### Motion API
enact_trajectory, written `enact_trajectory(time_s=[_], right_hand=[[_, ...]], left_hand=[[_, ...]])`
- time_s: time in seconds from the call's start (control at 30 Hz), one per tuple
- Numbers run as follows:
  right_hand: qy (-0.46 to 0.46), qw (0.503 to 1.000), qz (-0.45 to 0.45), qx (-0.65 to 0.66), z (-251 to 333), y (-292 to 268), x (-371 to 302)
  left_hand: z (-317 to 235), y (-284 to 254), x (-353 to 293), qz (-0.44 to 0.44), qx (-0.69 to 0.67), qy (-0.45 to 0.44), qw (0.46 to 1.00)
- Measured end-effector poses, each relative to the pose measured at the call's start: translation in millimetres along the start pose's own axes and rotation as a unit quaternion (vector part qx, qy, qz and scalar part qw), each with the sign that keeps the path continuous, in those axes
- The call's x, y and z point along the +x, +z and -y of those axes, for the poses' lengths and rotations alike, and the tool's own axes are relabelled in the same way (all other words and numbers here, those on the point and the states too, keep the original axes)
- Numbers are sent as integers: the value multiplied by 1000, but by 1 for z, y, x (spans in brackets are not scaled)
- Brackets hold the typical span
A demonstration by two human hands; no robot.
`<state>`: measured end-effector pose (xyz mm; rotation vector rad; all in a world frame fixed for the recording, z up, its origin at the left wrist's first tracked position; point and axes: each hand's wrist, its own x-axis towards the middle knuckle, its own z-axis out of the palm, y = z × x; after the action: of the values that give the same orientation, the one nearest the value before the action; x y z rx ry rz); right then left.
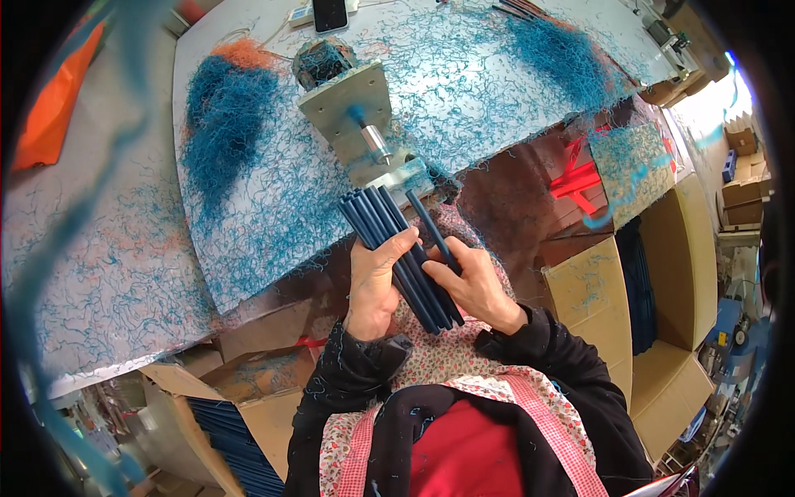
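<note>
My left hand [377, 282] is wrapped round a bundle of dark blue rods [397, 257], held at a slant over my lap. Between the fingers of my right hand [476, 286] is a single dark blue rod [432, 228], tilted a little apart from the bundle, its upper end toward the machine. Just beyond the rods stands a small machine with a pale metal plate [348, 108], a shiny metal spindle [374, 142] and a pale bracket [402, 176] at the table's near edge. Whether the right fingers also touch the bundle I cannot tell.
Blue shavings [228, 124] heap up on the white table [331, 240], with another blue heap [563, 62] at the far right. A phone [330, 15] lies at the back. Cardboard boxes with dark rods [236, 447] stand lower left and at right [633, 282]. Blurred blue strands hang close at left.
</note>
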<state>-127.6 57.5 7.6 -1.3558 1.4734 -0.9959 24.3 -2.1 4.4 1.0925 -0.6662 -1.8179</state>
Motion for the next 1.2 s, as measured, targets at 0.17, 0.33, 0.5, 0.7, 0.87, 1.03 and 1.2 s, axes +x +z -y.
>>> enact_trajectory(time_s=[0.17,0.33,0.5,0.7,0.87,1.03,1.2], right_hand=[[62,995,15,74,2,-4,2],[6,1000,26,3,12,-3,-5],[112,980,68,152,9,-3,9],[138,960,21,242,13,5,5],[116,969,34,216,7,5,32],[84,982,27,167,6,6,40],[125,975,68,168,16,-2,26]], left_hand=[[3,-5,-8,17,-67,-46,997],[1,5,-10,-2,-61,-6,998],[-5,-2,-22,-12,-52,-48,997],[15,-19,-43,63,-138,-158,976],[16,-19,-44,51,-120,-176,976],[19,-17,-41,-7,-69,-133,989],[20,-18,-36,6,-75,-104,992]])
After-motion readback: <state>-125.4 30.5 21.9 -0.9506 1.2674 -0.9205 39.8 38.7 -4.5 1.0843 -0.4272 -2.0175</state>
